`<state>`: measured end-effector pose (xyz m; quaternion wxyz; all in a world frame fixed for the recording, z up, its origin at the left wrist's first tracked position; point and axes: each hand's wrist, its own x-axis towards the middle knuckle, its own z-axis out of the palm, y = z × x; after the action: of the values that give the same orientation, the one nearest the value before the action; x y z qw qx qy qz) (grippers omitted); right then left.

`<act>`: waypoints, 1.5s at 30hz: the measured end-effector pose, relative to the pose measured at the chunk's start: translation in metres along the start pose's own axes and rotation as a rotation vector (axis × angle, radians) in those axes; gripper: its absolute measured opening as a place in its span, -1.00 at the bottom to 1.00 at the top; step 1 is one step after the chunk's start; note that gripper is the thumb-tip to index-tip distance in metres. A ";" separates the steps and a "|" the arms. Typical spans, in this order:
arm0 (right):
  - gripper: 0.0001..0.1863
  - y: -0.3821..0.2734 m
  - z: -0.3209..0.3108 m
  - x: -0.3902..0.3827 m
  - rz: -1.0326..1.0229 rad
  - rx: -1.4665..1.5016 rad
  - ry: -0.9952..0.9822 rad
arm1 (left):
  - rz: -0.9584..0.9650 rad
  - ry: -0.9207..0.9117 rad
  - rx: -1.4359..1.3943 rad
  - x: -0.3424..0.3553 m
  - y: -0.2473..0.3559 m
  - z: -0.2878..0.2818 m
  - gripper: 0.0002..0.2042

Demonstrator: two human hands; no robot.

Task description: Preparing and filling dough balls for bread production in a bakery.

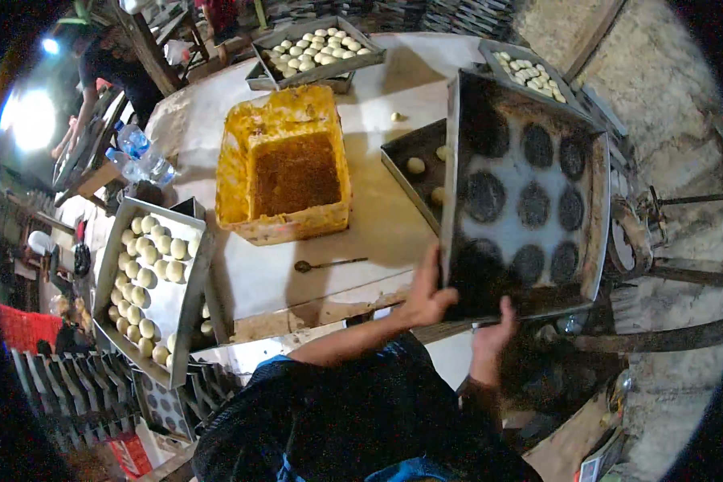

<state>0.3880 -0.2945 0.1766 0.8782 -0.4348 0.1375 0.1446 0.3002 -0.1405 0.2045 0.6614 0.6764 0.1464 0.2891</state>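
A large rectangular metal baking tray (533, 185) with dark round marks on its base is tilted above the right side of the table. My left hand (424, 301) grips its near left corner, with one finger reaching up along the side. My right hand (492, 336) is at its near edge, thumb up, its other fingers mostly hidden. Partly behind this tray lies another dark tray (406, 165) with a few pale dough balls. Left of my hands, a dark spoon (329, 264) rests on the table, in front of a yellow, smeared tub (283, 230) with brown filling in it.
Trays of dough balls stand at the left (181, 321), far middle (369, 58) and far right (566, 100) of the table (369, 185). A single dough ball (396, 116) lies near the far edge. Plastic bottles (132, 140) are at the far left. Another person (120, 68) is beyond them.
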 end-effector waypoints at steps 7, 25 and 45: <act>-0.54 -0.054 -0.046 0.108 -0.094 0.065 0.113 | -0.153 -0.449 0.348 0.053 -0.024 0.063 -0.05; -0.55 -0.173 -0.195 0.393 -0.117 -0.219 0.281 | 0.344 -0.193 1.313 0.071 -0.128 -0.003 -0.38; -0.55 -0.131 -0.024 0.364 -1.534 -1.637 0.733 | -0.648 0.871 1.267 -0.179 0.071 -0.457 -0.55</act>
<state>0.7693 -0.3412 0.1241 0.1031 -0.8529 -0.0496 -0.5094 -0.1217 0.1204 0.2196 0.0904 0.6725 0.7113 0.1834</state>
